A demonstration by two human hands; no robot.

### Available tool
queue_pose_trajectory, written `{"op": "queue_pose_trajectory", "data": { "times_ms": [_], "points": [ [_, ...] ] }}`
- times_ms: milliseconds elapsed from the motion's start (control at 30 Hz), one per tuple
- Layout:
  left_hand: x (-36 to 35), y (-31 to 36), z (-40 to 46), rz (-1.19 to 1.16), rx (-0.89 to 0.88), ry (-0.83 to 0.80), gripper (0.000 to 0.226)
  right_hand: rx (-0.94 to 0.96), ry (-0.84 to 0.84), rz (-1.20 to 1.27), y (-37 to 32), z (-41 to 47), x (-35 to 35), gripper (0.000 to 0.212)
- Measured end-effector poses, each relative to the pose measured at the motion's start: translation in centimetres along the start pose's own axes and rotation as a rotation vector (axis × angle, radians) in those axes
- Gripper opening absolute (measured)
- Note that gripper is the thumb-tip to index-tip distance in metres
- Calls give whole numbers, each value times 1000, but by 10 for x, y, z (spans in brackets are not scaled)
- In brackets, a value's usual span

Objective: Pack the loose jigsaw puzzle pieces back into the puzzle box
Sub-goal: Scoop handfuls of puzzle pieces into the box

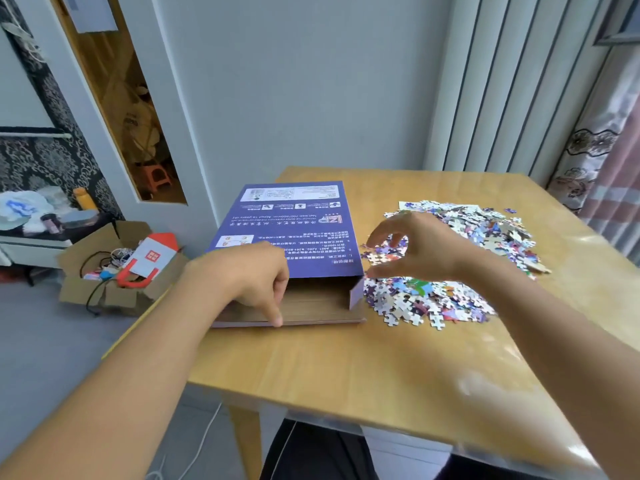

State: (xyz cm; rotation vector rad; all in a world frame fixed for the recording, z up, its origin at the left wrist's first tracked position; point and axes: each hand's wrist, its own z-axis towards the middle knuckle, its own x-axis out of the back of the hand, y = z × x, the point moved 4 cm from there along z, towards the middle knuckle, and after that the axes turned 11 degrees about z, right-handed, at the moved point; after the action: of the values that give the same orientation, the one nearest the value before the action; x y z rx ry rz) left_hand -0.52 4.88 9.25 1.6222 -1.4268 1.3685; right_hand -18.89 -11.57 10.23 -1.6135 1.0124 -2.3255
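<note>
The purple puzzle box (287,230) lies flat on the left part of the wooden table (346,368), with its near end open and a brown inside showing. My left hand (252,271) grips the near edge of the box's top panel with curled fingers, and one finger reaches down to the bottom flap. A wide heap of loose puzzle pieces (478,233) is spread to the right of the box, reaching its side flap (356,292). My right hand (422,244) hovers over the heap's left part with fingers and thumb spread in a curve, holding nothing that I can see.
A cardboard carton (114,268) full of odds and ends stands on the floor left of the table. A curtain (595,161) hangs at the far right behind the table. The table's near half is bare wood under a clear cover.
</note>
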Motion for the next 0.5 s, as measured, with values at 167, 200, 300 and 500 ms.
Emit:
{"op": "queue_pose_trajectory", "data": {
  "times_ms": [167, 200, 300, 500],
  "points": [
    [42, 51, 28, -297, -199, 416, 29, -168, -226, -202, 42, -14, -19, 112],
    [44, 63, 39, -332, -237, 475, 30, -162, -222, -211, 48, -15, -25, 116],
    [35, 93, 67, -384, -312, 500, 34, -111, -151, -173, 63, -17, -35, 101],
    [7, 109, 90, -190, -287, 429, 67, -114, 36, -55, 84, -25, -14, 63]
  ]
}}
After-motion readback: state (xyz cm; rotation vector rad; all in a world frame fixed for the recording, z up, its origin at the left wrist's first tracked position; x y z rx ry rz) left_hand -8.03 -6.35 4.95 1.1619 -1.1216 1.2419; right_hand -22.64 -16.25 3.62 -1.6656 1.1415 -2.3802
